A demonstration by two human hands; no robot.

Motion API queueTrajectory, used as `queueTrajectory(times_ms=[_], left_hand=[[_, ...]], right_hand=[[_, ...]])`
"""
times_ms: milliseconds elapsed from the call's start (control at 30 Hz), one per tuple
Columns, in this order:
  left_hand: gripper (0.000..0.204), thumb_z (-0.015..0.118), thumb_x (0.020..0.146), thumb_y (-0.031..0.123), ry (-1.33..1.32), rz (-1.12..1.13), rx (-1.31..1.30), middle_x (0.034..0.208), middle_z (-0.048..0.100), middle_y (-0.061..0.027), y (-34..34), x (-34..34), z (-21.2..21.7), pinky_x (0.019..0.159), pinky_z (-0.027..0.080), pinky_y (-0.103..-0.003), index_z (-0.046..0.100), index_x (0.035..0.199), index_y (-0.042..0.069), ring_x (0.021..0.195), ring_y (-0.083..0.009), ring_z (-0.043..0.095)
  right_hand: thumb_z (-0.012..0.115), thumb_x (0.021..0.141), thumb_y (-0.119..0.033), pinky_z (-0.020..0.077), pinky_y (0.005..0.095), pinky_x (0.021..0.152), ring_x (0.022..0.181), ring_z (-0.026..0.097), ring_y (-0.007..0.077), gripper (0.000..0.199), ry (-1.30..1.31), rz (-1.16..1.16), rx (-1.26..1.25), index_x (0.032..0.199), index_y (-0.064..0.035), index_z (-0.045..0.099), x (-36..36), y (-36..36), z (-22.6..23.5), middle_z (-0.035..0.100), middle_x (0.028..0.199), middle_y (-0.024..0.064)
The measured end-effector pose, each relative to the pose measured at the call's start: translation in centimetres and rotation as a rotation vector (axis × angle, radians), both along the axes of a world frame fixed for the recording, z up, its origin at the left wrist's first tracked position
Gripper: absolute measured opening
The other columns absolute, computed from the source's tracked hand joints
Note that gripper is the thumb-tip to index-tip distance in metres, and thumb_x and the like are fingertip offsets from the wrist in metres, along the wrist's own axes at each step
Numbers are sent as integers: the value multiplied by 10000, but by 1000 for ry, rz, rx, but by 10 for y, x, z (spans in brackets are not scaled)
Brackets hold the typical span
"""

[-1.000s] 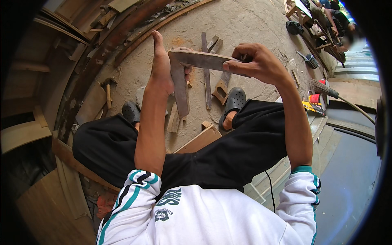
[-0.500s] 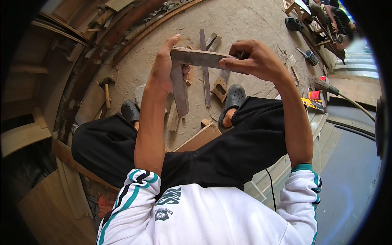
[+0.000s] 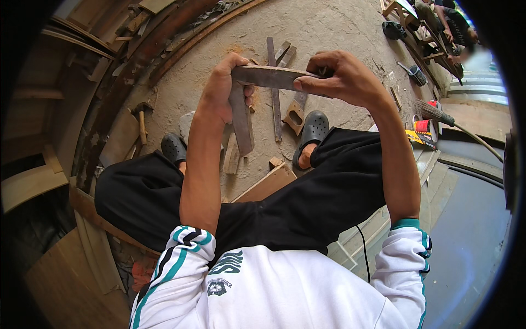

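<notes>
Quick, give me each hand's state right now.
Left hand: closed on the upright wood strip, at its joint with the cross strip.
Right hand: fingers pinched on the cross strip.

We have curled our left hand (image 3: 226,90) from flat and open into a grip around the corner where the two wood strips (image 3: 257,88) meet.

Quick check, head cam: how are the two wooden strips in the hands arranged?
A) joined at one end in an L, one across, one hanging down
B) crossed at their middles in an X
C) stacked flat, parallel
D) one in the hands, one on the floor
A: the left hand grips the corner where the horizontal strip meets the hanging strip; the right hand pinches the horizontal strip's other end.
</notes>
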State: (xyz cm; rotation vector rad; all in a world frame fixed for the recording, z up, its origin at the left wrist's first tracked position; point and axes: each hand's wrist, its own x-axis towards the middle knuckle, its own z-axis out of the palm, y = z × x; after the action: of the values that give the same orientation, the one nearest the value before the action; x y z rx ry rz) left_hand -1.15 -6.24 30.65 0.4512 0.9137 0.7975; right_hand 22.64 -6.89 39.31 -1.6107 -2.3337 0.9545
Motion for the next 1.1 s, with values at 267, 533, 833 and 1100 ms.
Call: queueTrajectory(times_ms=[267,533,833,1100], left_hand=[[240,496,888,262,-136,93,-142,698,593,-71,1,3,-12,458,393,-312,606,807,65,536,-156,482],[405,332,912,254,-623,238,-279,1022,683,-157,10,0,-30,486,394,-298,651,1020,29,567,-148,458],[389,395,932,228,-969,268,-276,1198,679,-164,6,-2,-44,520,423,-282,657,1044,-36,631,-151,472],[405,366,938,250,-1008,340,-279,1158,685,-158,1,7,-28,537,431,-293,660,1037,-10,617,-156,474]], right_hand=[[595,995,-346,490,244,668,792,615,137,432,391,-386,-71,1240,10,580,39,24,17,642,931,81],[587,991,-152,550,306,838,1044,663,235,537,405,-570,-41,1414,43,322,43,18,2,648,1171,187],[617,954,-22,510,277,922,1120,593,137,417,633,-348,-273,1319,-41,415,-17,-9,-18,582,1309,111],[696,899,-26,527,264,902,1061,621,144,304,881,-210,-330,1179,46,604,-38,-9,-13,629,1132,75]])
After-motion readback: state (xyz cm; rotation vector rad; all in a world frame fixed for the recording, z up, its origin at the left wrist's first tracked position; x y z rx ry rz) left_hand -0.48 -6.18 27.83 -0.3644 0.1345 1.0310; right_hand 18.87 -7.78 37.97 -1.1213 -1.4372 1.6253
